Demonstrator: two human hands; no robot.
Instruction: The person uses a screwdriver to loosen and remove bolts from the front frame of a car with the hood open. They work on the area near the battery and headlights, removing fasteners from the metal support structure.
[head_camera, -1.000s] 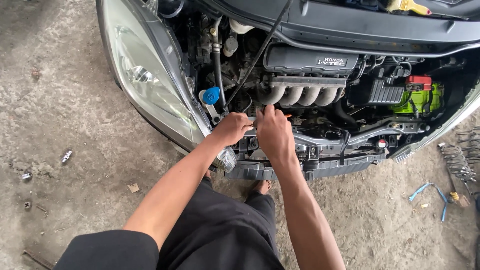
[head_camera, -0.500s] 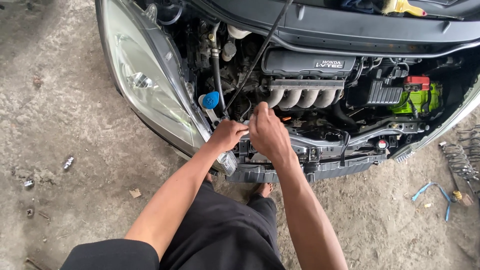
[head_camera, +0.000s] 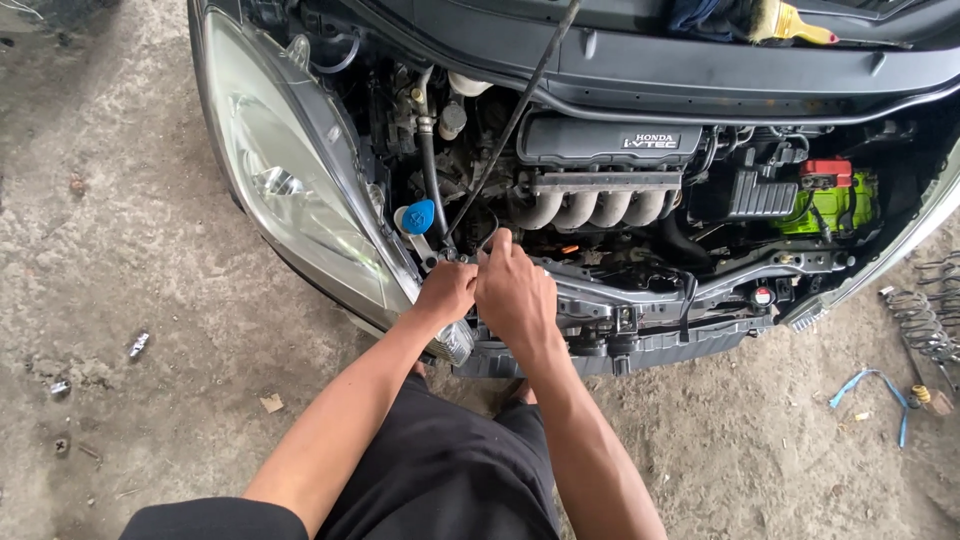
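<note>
2 hands meet at the front crossmember (head_camera: 640, 300): left hand (head_camera: 447, 292) clenched; right hand (head_camera: 515, 295) grip unclear.

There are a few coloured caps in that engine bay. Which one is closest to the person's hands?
The blue cap, just above the left hand beside the headlight. The red cap sits far off on the green battery.

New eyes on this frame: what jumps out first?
Both hands, left hand and right hand, are pressed together at the front crossmember of an open engine bay, just below a blue cap. A big clear headlight fills the left. A green battery with a red terminal cover glows at right.
</note>
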